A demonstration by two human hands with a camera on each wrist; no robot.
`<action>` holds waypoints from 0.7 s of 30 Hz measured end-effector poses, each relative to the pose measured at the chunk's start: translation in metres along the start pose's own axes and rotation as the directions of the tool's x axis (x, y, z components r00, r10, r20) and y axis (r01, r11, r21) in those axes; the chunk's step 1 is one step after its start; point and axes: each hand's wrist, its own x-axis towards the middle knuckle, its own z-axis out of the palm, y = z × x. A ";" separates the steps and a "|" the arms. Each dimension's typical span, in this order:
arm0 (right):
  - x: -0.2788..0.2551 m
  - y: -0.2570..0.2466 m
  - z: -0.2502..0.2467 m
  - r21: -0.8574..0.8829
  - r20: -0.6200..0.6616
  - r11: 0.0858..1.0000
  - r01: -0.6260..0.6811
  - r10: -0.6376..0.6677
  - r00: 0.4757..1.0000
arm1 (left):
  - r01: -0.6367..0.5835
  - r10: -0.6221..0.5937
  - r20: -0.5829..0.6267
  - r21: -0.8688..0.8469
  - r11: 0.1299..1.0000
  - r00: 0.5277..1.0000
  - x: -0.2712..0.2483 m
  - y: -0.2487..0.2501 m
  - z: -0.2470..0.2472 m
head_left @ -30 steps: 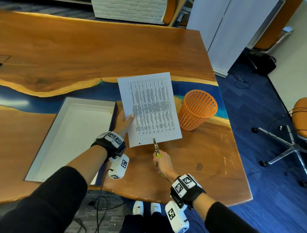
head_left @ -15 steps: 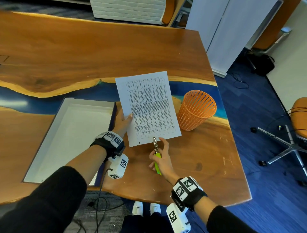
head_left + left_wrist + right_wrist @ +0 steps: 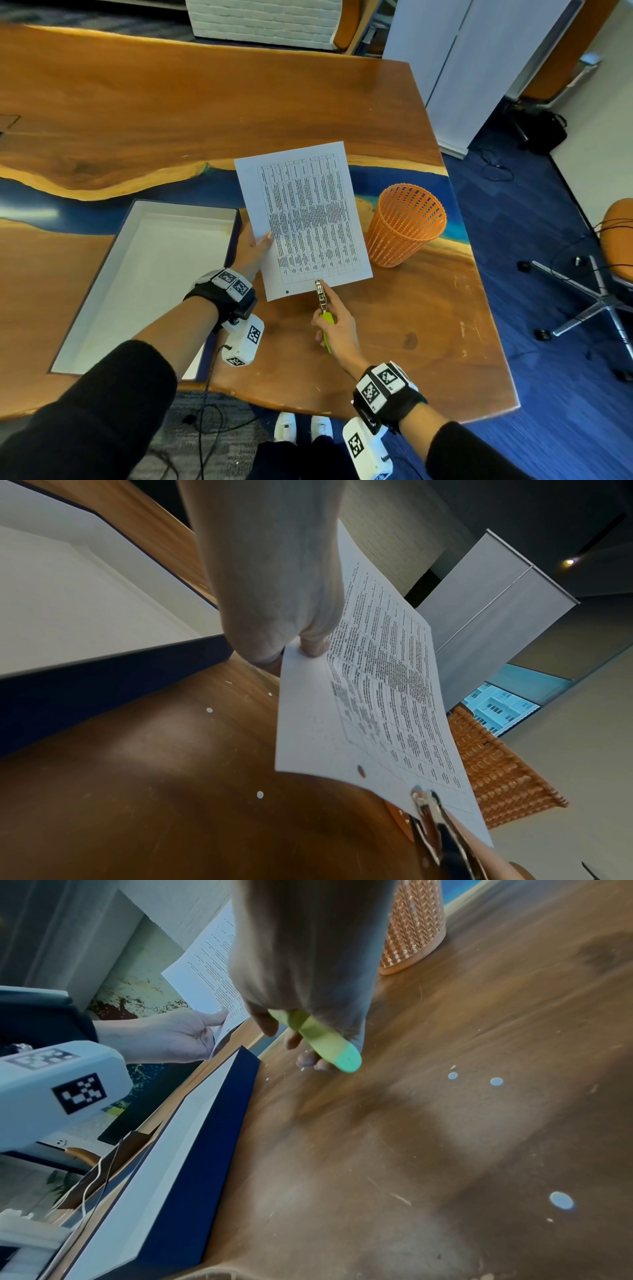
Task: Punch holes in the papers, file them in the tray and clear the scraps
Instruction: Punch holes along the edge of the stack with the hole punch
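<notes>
1. Above the table (image 3: pixel 342 102), the left hand (image 3: pixel 251 248) pinches the paper (image 3: pixel 305 219) at its 9 o'clock edge.
2. Right hand (image 3: pixel 337 325) grips the punch (image 3: pixel 322 301), its head on the paper's 6 o'clock edge.
3. Tray (image 3: pixel 144 274) lies at the paper's 8 o'clock; bin (image 3: pixel 404 226) at 3.

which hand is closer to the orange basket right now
Right. The right hand, gripping the hole punch, sits just front-left of the orange basket; the left hand holds the paper further left, beyond the sheet.

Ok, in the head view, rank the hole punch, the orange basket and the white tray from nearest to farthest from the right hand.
1. Hole punch: held in the right hand.
2. Orange basket: beyond it, to the right.
3. White tray: far left, past the left hand.
</notes>
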 end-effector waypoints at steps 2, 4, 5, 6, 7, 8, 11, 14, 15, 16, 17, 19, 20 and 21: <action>0.000 0.000 -0.001 -0.005 -0.006 1.000 0.000 0.000 1.000 | -0.005 0.005 0.000 0.004 1.000 1.000 0.000 0.001 0.000; 0.001 0.000 -0.003 -0.004 -0.020 1.000 -0.001 0.001 1.000 | -0.006 0.006 0.006 0.010 1.000 1.000 -0.001 0.003 -0.001; 0.002 0.000 -0.004 -0.002 -0.027 1.000 -0.002 0.002 1.000 | -0.005 0.004 0.011 0.015 1.000 1.000 -0.001 0.003 -0.002; 0.003 0.000 -0.006 -0.001 -0.032 1.000 -0.003 0.003 0.999 | -0.006 0.006 0.015 0.014 1.000 1.000 -0.001 0.004 -0.003; 0.003 0.000 -0.008 -0.001 -0.036 1.000 -0.003 0.003 0.999 | -0.008 0.008 0.017 0.011 1.000 1.000 -0.001 0.005 -0.003; 0.004 -0.001 -0.010 -0.001 -0.040 1.000 -0.005 0.005 0.999 | -0.007 0.007 0.018 0.003 1.000 1.000 -0.001 0.005 -0.004; 0.005 -0.003 -0.015 0.000 -0.055 1.000 -0.014 0.014 0.998 | -0.034 0.035 0.033 -0.024 0.999 0.999 -0.007 0.009 -0.005; 0.007 -0.001 -0.019 -0.016 -0.100 0.998 -0.063 0.061 0.993 | -0.061 0.062 0.052 -0.025 0.998 0.997 -0.010 0.012 -0.007; 0.008 0.000 -0.020 -0.016 -0.108 0.996 -0.082 0.080 0.991 | -0.058 0.059 0.049 -0.021 0.998 0.997 -0.009 0.012 -0.007; 0.010 0.001 -0.022 -0.020 -0.111 0.995 -0.101 0.098 0.989 | -0.053 0.054 0.046 -0.021 0.998 0.997 -0.008 0.010 -0.008; 0.011 0.002 -0.023 -0.029 -0.110 0.993 -0.116 0.112 0.988 | -0.056 0.057 0.042 -0.022 0.998 0.998 -0.007 0.009 -0.009; 0.012 0.002 -0.026 -0.053 -0.111 0.990 -0.131 0.125 0.986 | -0.069 0.071 0.054 -0.030 0.997 0.996 -0.006 0.009 -0.011; 0.013 0.001 -0.027 -0.061 -0.110 0.989 -0.132 0.125 0.986 | -0.073 0.074 0.058 -0.027 0.997 0.996 -0.007 0.010 -0.011; 0.013 0.001 -0.029 -0.069 -0.109 0.989 -0.132 0.124 0.986 | -0.076 0.077 0.057 -0.021 0.997 0.995 -0.006 0.010 -0.010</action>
